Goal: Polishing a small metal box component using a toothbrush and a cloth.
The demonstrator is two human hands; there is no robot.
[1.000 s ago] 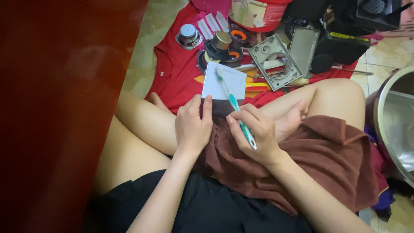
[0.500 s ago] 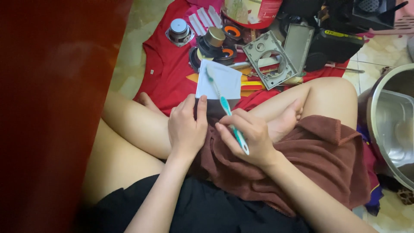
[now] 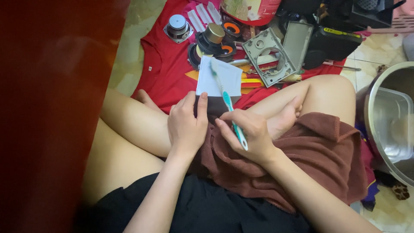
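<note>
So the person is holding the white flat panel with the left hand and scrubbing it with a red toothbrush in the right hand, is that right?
Not quite: the toothbrush is teal and white, not red, as the head view shows. The rest holds: the left hand steadies the white flat panel while the right hand holds the brush against it, above the brown towel on the lap.

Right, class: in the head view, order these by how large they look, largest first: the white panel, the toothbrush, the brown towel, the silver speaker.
1. Brown towel
2. White panel
3. Toothbrush, long but thin
4. Silver speaker
The speaker lies farther from the camera, so its true size is unsure.
</note>
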